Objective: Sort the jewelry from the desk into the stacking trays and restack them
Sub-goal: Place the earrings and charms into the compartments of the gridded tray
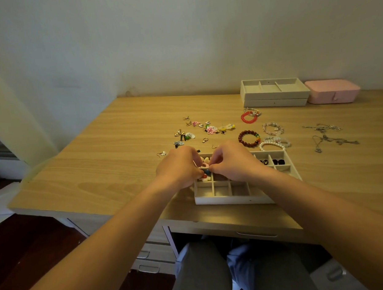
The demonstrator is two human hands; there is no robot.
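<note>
Loose earrings lie scattered on the wooden desk, just beyond the left hand. Its curled fingers pinch a small teal earring over the left compartments of the divided tray. The right hand meets it there, fingertips pinching the same piece. Further right lie beaded bracelets, then silver necklaces. At the back right, two stacked trays stand just beside a pink box.

light: dim, warm | shadows: soft (darkest under the desk) | edges: wide-angle bend | focus: slightly soft
</note>
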